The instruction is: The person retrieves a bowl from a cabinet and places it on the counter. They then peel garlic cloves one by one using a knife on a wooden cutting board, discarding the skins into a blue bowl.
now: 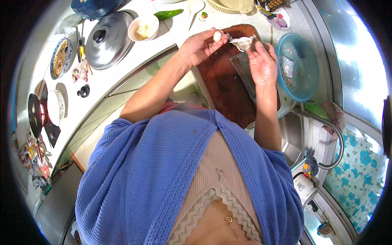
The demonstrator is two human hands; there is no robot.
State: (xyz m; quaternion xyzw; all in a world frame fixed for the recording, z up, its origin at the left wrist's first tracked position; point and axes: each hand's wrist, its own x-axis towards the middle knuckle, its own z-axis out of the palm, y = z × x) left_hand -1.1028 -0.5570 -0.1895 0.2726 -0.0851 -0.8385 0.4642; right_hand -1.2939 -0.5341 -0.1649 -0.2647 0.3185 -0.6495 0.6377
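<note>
Above the top end of a dark red-brown cutting board (220, 82), my left hand (200, 46) holds a small white peeled clove, likely garlic (217, 36), between thumb and fingers. My right hand (262, 62) pinches whitish papery skins (243, 43) just to the right of it. Under my right hand and forearm lies a cleaver with a broad dark blade (243, 73), flat on the board; its handle is hidden. A white bowl (144, 28) with chopped pale pieces in it stands on the counter to the left.
A blue plastic basin (297, 67) holding scraps stands right of the board, near a sink (289, 136) and its curved faucet (340, 147). To the left are a metal lid (108, 39), a patterned bowl of food (60, 58) and a frying pan (35, 114). A green pepper (168, 14) and a basket (231, 5) lie beyond.
</note>
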